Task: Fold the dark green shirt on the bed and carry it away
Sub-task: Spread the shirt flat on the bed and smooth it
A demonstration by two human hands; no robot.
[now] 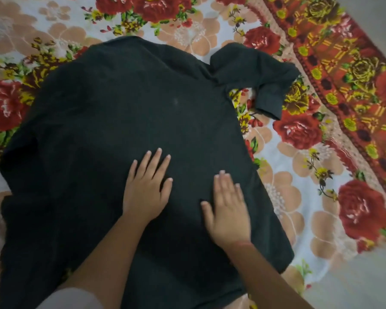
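The dark green shirt [129, 112] lies spread flat across the bed, back side up, collar end away from me. One short sleeve [261, 74] sticks out at the upper right, bent down at the cuff. My left hand [147, 186] rests palm down on the lower middle of the shirt, fingers apart. Just to its right, my right hand [228, 210] also presses flat on the cloth near the shirt's right edge. Neither hand grips anything. The shirt's left sleeve is bunched at the left edge.
A floral bedsheet [285, 197] with red roses covers the bed under the shirt. Its red and yellow patterned border [343, 70] runs diagonally at the right. Bare grey floor [354, 277] shows beyond the bed's corner at the lower right.
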